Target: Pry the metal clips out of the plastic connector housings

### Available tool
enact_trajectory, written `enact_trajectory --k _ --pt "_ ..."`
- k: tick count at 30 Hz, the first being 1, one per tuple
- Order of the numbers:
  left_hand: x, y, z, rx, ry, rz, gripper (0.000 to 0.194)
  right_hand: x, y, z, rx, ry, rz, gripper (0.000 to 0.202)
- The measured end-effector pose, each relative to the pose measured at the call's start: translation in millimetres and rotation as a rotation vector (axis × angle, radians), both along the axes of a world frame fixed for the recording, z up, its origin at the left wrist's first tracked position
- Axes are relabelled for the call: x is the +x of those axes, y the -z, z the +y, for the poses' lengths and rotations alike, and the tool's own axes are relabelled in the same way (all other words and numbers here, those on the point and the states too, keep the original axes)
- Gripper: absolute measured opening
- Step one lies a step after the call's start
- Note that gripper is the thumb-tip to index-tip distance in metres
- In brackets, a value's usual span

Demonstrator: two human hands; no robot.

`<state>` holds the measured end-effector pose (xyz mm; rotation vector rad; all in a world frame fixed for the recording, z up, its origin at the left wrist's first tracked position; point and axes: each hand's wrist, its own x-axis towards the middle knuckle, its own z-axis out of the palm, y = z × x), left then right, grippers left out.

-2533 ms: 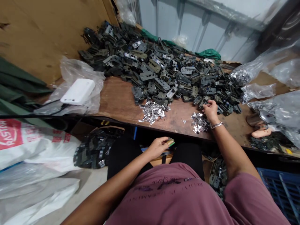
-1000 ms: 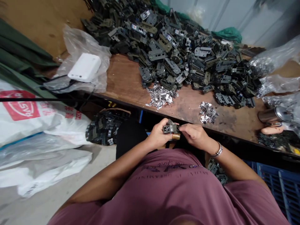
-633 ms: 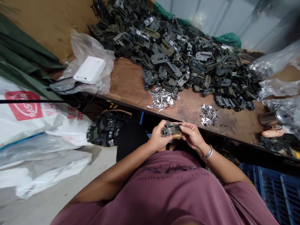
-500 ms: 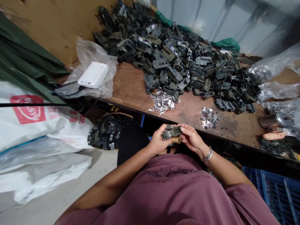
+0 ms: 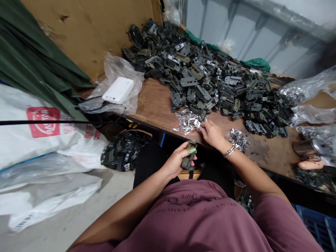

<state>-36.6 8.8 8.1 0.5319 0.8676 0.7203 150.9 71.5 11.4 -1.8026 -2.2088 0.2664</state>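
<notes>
My left hand (image 5: 176,159) is wrapped round a dark olive plastic housing (image 5: 188,160), held upright over my lap in front of the table edge. A green patch shows at the thumb tip. My right hand (image 5: 214,134) reaches over the table with its fingers bent together at the right side of a heap of small shiny metal pieces (image 5: 187,120). Whatever is between those fingertips is too small to make out. A second, smaller heap of metal pieces (image 5: 238,139) lies to the right of that wrist. Behind both heaps rises a big pile of dark plastic housings (image 5: 204,77).
On the wooden table (image 5: 151,101), a white plastic box (image 5: 118,90) lies on clear plastic at the left. A metal can (image 5: 309,146) and scissors with orange handles (image 5: 311,163) are at the right. More housings (image 5: 123,150) sit below the table, near white sacks (image 5: 44,129).
My right hand has left the housing and moved up to the larger heap of metal pieces. My left hand keeps the housing, now turned upright. The brownish cylinder beneath it no longer shows clearly.
</notes>
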Motion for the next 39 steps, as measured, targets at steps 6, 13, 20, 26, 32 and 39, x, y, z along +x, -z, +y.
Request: enact_trajectory --k 6,13,20,26,32,39 --pt "-2 0.5 5 0.034 -0.065 0.094 0.029 6 1.9 11 -0.125 0.028 -0.242 0.021" --pt "6 0.2 4 0.012 -0.071 0.125 0.033 43 6.4 -30 -0.083 -0.013 -0.279 0.028" --pt "16 -10.2 2 0.0 -0.022 0.141 0.032 66 18.4 -44 0.059 0.076 0.146 0.021" --pt "30 -12.8 1 0.023 0.059 0.173 0.029 33 8.6 -39 -0.041 0.174 -0.098 0.027" --pt "32 -10.8 0 0.049 0.085 0.192 0.027 36 10.4 -35 -0.157 0.087 -0.102 0.019" --pt "36 -8.1 1 0.098 0.065 0.168 0.029 55 20.2 -48 -0.091 0.118 -0.002 0.018"
